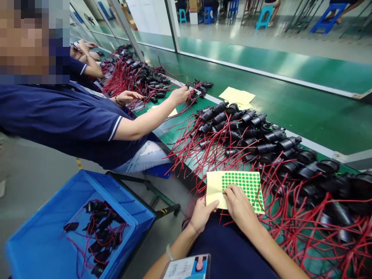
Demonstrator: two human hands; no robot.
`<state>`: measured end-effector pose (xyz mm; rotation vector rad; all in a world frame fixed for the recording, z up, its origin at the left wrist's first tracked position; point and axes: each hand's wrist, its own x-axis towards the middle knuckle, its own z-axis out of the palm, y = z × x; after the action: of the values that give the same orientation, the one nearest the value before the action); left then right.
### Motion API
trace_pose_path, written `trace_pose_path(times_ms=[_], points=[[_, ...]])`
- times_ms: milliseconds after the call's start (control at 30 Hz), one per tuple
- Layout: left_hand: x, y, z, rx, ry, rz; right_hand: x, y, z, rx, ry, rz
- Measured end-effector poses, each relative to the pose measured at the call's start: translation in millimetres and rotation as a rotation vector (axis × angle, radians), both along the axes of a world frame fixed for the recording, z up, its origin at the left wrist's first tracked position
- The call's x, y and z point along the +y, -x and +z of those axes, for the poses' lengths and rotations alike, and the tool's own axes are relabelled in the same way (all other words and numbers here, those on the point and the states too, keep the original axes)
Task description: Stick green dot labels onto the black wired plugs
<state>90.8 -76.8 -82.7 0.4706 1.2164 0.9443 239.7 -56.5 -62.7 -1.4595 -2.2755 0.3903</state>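
A pale yellow sheet of round green stickers (242,182) is held up over my lap, at the bench's near edge. My left hand (202,213) grips its lower left corner, thumb on top and fingers behind. Over the sheet's face, my right hand (236,199) has its fingers pinched together at the left side of the sticker rows. Whether a sticker is between those fingertips is hidden. Just beyond the sheet lies a heap of black cylindrical parts (247,131) with long red wires (209,151) hanging toward me.
A co-worker in a dark blue shirt (87,116) reaches over the bench (186,131) at left. More yellow paper (236,97) lies behind the heap. On the lower left, a blue bin (37,224) holds several wired black parts (101,228). A metal frame post (173,27) rises behind.
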Motion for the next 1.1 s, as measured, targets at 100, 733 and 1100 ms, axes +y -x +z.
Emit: trace_pose_path(times_ms=[100, 733, 1100], points=[[-0.1, -0.2, 0.6, 0.009, -0.01, 0.001, 0.1, 1.5, -2.6, 0.018, 0.007, -0.003], [3.5, 46.0, -3.4, 0.254, -0.142, -0.014, 2.3, 6.4, -15.2, 0.08, -0.117, -0.026], [191.6, 111.2, 99.9, 1.162, -0.835, 0.083, 4.8, -6.8, -9.6, 0.325, 0.013, 0.007]])
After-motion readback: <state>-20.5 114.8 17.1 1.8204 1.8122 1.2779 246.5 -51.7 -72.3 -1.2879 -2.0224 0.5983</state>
